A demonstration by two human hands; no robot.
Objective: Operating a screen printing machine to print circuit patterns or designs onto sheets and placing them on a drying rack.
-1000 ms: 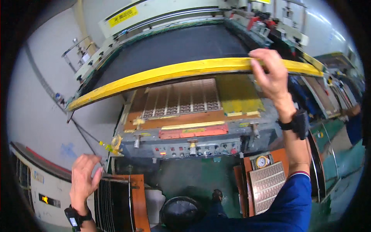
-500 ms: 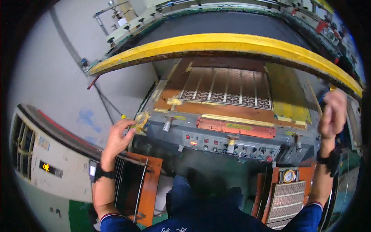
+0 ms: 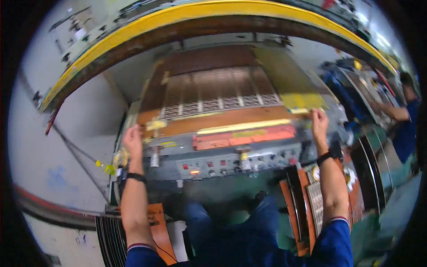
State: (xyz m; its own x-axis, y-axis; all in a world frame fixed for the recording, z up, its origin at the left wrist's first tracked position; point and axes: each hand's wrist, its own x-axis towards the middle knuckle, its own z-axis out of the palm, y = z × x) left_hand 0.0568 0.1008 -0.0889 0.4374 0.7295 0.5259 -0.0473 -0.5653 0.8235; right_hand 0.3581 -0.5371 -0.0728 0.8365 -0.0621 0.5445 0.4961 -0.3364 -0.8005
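A brown sheet with rows of a printed pattern [image 3: 220, 91] lies on an orange-brown board [image 3: 222, 116] on the bed of a large grey machine. My left hand [image 3: 132, 141] is at the board's front left corner, its fingers drawn together beside yellow tape [image 3: 155, 125]. At the front right, my right hand [image 3: 319, 124] has its fingertips pinched near a yellow-green panel [image 3: 289, 84]. Motion blurs both hands, and whatever may be between the fingers is too small to make out. A long yellow-edged frame [image 3: 213, 10] is raised above the bed.
A control panel with knobs [image 3: 231, 167] runs along the machine's front, below a red-orange strip [image 3: 244, 137]. Orange boards [image 3: 156, 231] stand low at my left, a stack of patterned sheets [image 3: 316, 202] at my right. Another person [image 3: 402, 120] works at the far right.
The view has swung right and the raised frame appears higher. My left hand has moved from near a tape roll to the board's corner; my right hand has come down to the bed's front right.
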